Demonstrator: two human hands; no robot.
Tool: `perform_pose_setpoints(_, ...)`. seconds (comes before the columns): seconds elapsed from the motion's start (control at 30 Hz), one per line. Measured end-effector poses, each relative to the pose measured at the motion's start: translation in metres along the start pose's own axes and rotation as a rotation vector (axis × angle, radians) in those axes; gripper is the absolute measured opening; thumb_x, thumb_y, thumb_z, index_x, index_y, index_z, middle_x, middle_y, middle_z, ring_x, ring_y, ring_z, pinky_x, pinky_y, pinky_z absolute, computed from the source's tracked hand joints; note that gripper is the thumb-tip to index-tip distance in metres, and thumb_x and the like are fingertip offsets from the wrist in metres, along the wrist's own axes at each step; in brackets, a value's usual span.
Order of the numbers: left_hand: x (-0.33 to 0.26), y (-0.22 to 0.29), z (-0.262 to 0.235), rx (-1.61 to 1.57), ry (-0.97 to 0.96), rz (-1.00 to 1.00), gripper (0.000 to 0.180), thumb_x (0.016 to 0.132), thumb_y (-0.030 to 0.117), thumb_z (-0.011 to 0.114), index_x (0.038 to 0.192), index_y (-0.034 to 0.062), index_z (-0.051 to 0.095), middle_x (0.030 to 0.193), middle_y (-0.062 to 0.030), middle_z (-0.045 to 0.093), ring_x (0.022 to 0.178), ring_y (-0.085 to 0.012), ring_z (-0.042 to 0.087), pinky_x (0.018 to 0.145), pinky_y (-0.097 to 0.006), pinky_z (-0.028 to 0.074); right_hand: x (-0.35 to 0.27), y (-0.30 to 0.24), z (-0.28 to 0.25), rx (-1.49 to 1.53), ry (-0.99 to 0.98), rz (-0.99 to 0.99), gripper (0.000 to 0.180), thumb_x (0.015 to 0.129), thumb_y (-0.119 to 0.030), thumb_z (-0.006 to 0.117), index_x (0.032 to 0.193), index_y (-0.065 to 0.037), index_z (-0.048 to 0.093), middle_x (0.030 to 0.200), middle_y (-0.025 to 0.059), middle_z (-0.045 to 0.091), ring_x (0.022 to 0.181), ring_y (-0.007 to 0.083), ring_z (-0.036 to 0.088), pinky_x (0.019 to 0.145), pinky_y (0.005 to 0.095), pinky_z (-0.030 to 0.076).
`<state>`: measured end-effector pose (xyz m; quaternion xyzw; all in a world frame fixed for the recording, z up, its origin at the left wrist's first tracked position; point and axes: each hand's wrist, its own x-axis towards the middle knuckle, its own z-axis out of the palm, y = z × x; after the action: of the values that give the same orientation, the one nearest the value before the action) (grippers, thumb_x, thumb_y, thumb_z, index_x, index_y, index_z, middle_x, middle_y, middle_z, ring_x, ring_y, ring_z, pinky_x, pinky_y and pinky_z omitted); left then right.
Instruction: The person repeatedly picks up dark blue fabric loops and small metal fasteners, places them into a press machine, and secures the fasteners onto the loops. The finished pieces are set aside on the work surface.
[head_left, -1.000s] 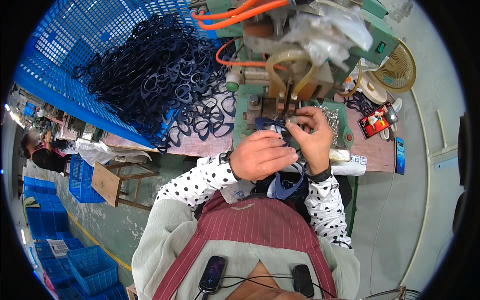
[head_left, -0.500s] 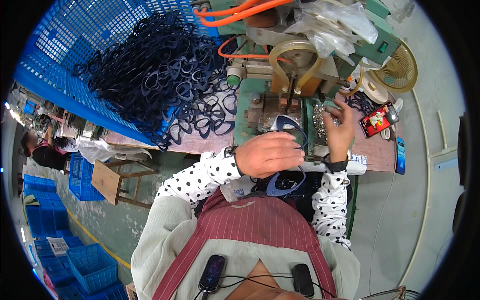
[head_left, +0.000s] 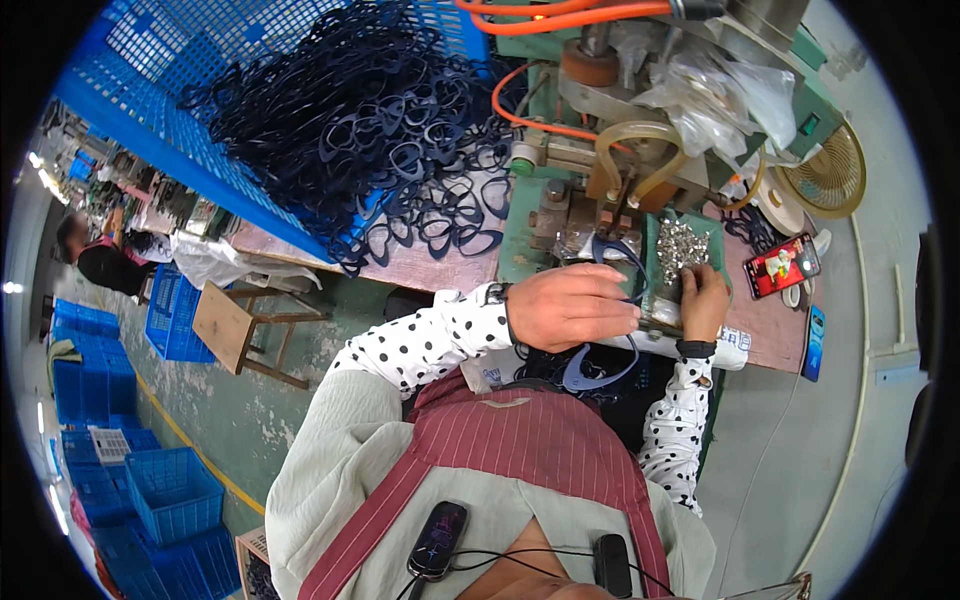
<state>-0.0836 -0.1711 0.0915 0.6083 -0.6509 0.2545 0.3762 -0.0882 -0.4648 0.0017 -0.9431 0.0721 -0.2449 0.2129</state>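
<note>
My left hand (head_left: 570,308) is closed round a dark blue loop-shaped strap (head_left: 592,380), its fingers pointing right. The strap's upper end lies at the tooling of a green press (head_left: 525,235), below two metal tips. Its lower curve hangs below my hand, over my lap. My right hand (head_left: 706,304) is at the near part of a green tray, fingertips bent down and drawn together beside a heap of small shiny metal pieces (head_left: 682,248). Whether a piece sits between those fingertips is hidden.
A large blue basket (head_left: 290,215) at the far left holds a heap of dark loops, some spilling onto the table (head_left: 420,272). On the right are a lit phone (head_left: 782,266), a blue phone (head_left: 814,343) and a fan (head_left: 825,170). A wooden stool (head_left: 222,327) stands left; a person works beyond.
My right hand has come down from above the tray to the metal pieces, its fingers drawing together. My left hand keeps the strap at the press. The whole view has shifted slightly.
</note>
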Motion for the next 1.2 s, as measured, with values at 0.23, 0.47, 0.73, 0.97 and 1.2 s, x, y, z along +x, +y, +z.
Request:
perform_pose_setpoints(0.23, -0.055, 0.015, -0.004, 0.430, 0.186, -0.268, 0.042, 0.071, 0.003, 0.069, 0.112, 0.0119, 0.067, 0.113, -0.0081, 0.064, 0.100, -0.0254, 0.060, 0.088, -0.044, 0.044, 0.000, 0.000, 0.005, 0.323, 0.159, 0.134, 0.011, 0.085, -0.016, 0.067, 0.092, -0.007, 0.069, 0.083, 0.0120, 0.066, 0.075, 0.0250, 0.062, 0.069, 0.0357, 0.048)
perform_pose_setpoints(0.47, -0.194, -0.055, -0.062, 1.139, -0.151, -0.924, 0.030, 0.072, 0.005, 0.061, 0.097, 0.0154, 0.072, 0.123, -0.0114, 0.059, 0.105, -0.0328, 0.055, 0.086, -0.047, 0.040, -0.005, -0.019, 0.006, 0.242, 0.210, 0.163, 0.012, 0.086, -0.016, 0.065, 0.092, -0.006, 0.066, 0.081, 0.0160, 0.067, 0.076, 0.0350, 0.063, 0.068, 0.0433, 0.049)
perform_pose_setpoints(0.73, -0.217, -0.079, -0.091, 1.032, -0.226, -0.920, 0.036, 0.075, 0.005, 0.063, 0.110, 0.0108, 0.064, 0.117, -0.0102, 0.061, 0.105, -0.0284, 0.058, 0.095, -0.047, 0.033, -0.008, -0.018, 0.011, 0.260, 0.350, 0.108, 0.009, 0.082, -0.010, 0.070, 0.090, -0.010, 0.071, 0.079, 0.0138, 0.069, 0.073, 0.0313, 0.067, 0.065, 0.0380, 0.053)
perform_pose_setpoints(0.97, -0.107, -0.037, -0.064, 0.829, 0.183, -0.734, 0.029, 0.087, 0.001, 0.055, 0.115, 0.0051, 0.062, 0.103, -0.0099, 0.067, 0.092, -0.0288, 0.058, 0.094, -0.042, 0.036, 0.000, -0.036, 0.005, 0.512, 0.291, 0.225, 0.010, 0.079, -0.011, 0.073, 0.088, -0.007, 0.074, 0.079, 0.0131, 0.070, 0.067, 0.0253, 0.068, 0.064, 0.0323, 0.053)
perform_pose_setpoints(1.2, -0.016, 0.009, -0.029, 0.646, 0.037, -0.355, 0.047, 0.070, 0.002, 0.061, 0.116, 0.0142, 0.062, 0.110, -0.0002, 0.067, 0.094, -0.0185, 0.061, 0.099, -0.048, 0.029, 0.014, -0.109, -0.040, 0.849, -0.009, 0.160, 0.016, 0.082, -0.001, 0.068, 0.097, 0.003, 0.072, 0.090, 0.0067, 0.072, 0.081, 0.0114, 0.064, 0.074, 0.0231, 0.049)
